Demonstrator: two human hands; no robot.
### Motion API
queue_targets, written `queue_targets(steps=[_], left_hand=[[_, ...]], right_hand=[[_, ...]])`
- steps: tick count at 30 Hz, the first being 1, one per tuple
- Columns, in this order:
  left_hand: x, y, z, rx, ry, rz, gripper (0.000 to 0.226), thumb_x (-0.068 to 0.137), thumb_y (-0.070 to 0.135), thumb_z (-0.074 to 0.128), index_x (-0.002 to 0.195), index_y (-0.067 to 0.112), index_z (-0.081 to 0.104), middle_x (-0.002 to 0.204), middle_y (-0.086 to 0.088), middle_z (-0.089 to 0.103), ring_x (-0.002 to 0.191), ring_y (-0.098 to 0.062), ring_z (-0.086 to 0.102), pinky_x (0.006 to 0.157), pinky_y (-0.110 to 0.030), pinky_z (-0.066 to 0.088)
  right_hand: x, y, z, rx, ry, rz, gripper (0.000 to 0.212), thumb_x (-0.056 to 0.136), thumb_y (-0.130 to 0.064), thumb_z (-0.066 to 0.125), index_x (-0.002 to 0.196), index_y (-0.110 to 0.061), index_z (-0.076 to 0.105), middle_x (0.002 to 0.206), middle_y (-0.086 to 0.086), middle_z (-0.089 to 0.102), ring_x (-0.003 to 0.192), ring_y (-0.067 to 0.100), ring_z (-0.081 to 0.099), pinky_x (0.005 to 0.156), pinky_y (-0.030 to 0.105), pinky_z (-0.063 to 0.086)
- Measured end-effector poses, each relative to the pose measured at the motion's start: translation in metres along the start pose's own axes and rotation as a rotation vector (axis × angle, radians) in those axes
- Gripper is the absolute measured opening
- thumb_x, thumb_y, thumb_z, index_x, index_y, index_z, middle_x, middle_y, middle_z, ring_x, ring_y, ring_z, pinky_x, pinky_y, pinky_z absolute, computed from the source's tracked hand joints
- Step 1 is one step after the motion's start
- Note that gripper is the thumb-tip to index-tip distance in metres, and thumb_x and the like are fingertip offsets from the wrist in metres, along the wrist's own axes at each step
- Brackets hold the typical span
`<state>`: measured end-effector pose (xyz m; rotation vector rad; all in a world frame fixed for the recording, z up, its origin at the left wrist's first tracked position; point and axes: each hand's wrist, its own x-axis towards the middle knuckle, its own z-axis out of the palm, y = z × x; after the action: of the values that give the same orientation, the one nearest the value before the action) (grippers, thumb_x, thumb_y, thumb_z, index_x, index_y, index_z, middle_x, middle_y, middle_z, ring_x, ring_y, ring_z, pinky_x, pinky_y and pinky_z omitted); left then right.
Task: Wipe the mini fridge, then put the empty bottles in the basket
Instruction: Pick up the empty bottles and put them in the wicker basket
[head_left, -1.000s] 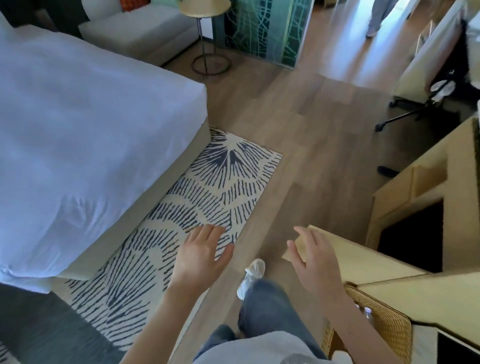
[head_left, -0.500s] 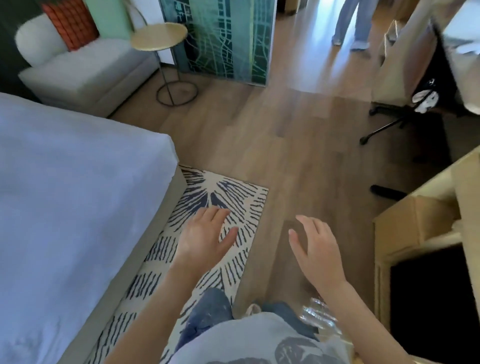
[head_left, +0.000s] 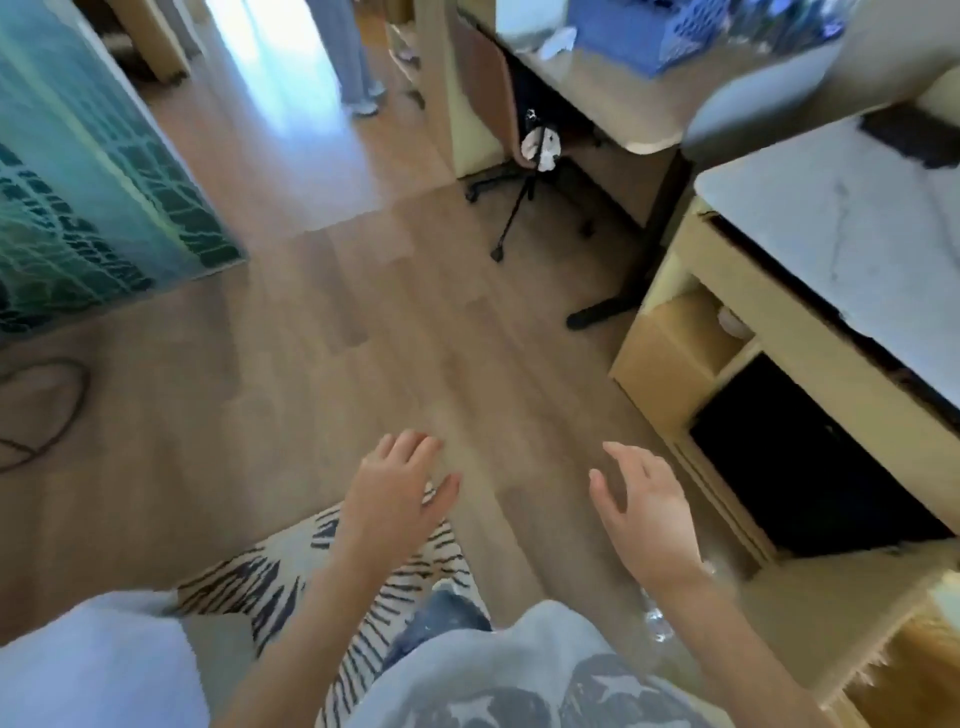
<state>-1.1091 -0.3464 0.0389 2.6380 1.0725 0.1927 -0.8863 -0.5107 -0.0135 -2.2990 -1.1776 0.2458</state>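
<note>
My left hand (head_left: 397, 491) and my right hand (head_left: 647, 512) hang empty over the wooden floor, fingers spread, palms down. To the right, low in a pale wood cabinet (head_left: 670, 358), is the black front of the mini fridge (head_left: 810, 462). Clear crumpled plastic bottles (head_left: 655, 621) lie on the floor just under my right wrist. A bit of the wicker basket (head_left: 914, 670) shows at the bottom right corner. No cloth is in view.
A white marble counter (head_left: 831, 228) tops the cabinet. A desk (head_left: 613, 98) with a chair base and a black tripod (head_left: 519, 208) stands ahead. Another person's legs (head_left: 353, 57) are in the far doorway. A teal glass partition (head_left: 88, 171) is left; a striped rug (head_left: 363, 571) and bed corner lie below.
The view has swung right and up, away from the bed towards the cabinet and desk. Both hands stay empty and spread in front of me.
</note>
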Motion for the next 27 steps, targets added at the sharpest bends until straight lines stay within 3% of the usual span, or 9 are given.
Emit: queue_targets(steps=[4, 6, 8, 12, 17, 20, 27], left_hand=[[0.103, -0.015, -0.025, 0.020, -0.054, 0.261, 0.046, 0.092, 0.045, 0.040, 0.105, 0.011, 0.068, 0.105, -0.003, 0.065, 0.096, -0.028, 0.059, 0.080, -0.038, 0.048], [0.145, -0.004, -0.029, -0.031, -0.041, 0.355, 0.038, 0.093, 0.044, 0.050, 0.109, 0.014, 0.067, 0.106, 0.001, 0.064, 0.098, -0.024, 0.059, 0.078, -0.038, 0.050], [0.181, 0.019, -0.021, -0.072, -0.058, 0.487, 0.033, 0.093, 0.041, 0.057, 0.111, 0.014, 0.065, 0.109, 0.002, 0.063, 0.100, -0.022, 0.060, 0.076, -0.038, 0.052], [0.227, 0.089, 0.016, -0.108, -0.173, 0.739, 0.046, 0.091, 0.050, 0.042, 0.111, 0.015, 0.065, 0.112, 0.005, 0.063, 0.102, -0.020, 0.059, 0.073, -0.034, 0.053], [0.236, 0.177, 0.082, -0.128, -0.351, 1.025, 0.035, 0.093, 0.040, 0.058, 0.113, 0.013, 0.067, 0.112, 0.003, 0.065, 0.102, -0.020, 0.061, 0.078, -0.029, 0.051], [0.236, 0.215, 0.109, -0.116, -0.457, 1.149, 0.035, 0.093, 0.040, 0.057, 0.114, 0.014, 0.067, 0.112, 0.003, 0.065, 0.102, -0.018, 0.062, 0.080, -0.027, 0.052], [0.257, 0.286, 0.149, -0.076, -0.584, 1.331, 0.032, 0.091, 0.035, 0.062, 0.111, 0.010, 0.068, 0.107, 0.000, 0.065, 0.097, -0.022, 0.062, 0.078, -0.034, 0.054]], right_hand=[[0.004, -0.011, -0.010, -0.017, 0.193, 0.266, 0.035, 0.094, -0.024, 0.064, 0.125, -0.008, 0.063, 0.119, 0.009, 0.066, 0.113, 0.028, 0.059, 0.096, 0.039, 0.047], [-0.002, -0.011, -0.014, -0.018, 0.261, 0.406, 0.036, 0.095, -0.026, 0.062, 0.127, -0.010, 0.062, 0.120, 0.006, 0.065, 0.114, 0.026, 0.056, 0.095, 0.039, 0.048], [-0.013, -0.006, -0.020, -0.020, 0.334, 0.567, 0.035, 0.095, -0.027, 0.062, 0.126, -0.011, 0.062, 0.119, 0.005, 0.064, 0.113, 0.026, 0.056, 0.093, 0.042, 0.049], [-0.040, 0.008, -0.023, -0.058, 0.482, 0.811, 0.028, 0.092, -0.020, 0.068, 0.116, -0.007, 0.066, 0.103, 0.007, 0.066, 0.097, 0.032, 0.060, 0.083, 0.040, 0.050], [-0.057, 0.043, -0.030, -0.089, 0.612, 1.002, 0.029, 0.091, -0.017, 0.068, 0.119, -0.010, 0.067, 0.106, 0.007, 0.068, 0.097, 0.034, 0.060, 0.083, 0.039, 0.051], [-0.054, 0.065, -0.034, -0.093, 0.673, 1.077, 0.026, 0.091, -0.016, 0.068, 0.117, -0.011, 0.067, 0.108, 0.008, 0.068, 0.098, 0.033, 0.061, 0.082, 0.039, 0.051], [-0.040, 0.111, -0.039, -0.107, 0.780, 1.247, 0.027, 0.093, -0.019, 0.068, 0.118, -0.010, 0.065, 0.112, 0.008, 0.068, 0.102, 0.030, 0.061, 0.084, 0.037, 0.050]])
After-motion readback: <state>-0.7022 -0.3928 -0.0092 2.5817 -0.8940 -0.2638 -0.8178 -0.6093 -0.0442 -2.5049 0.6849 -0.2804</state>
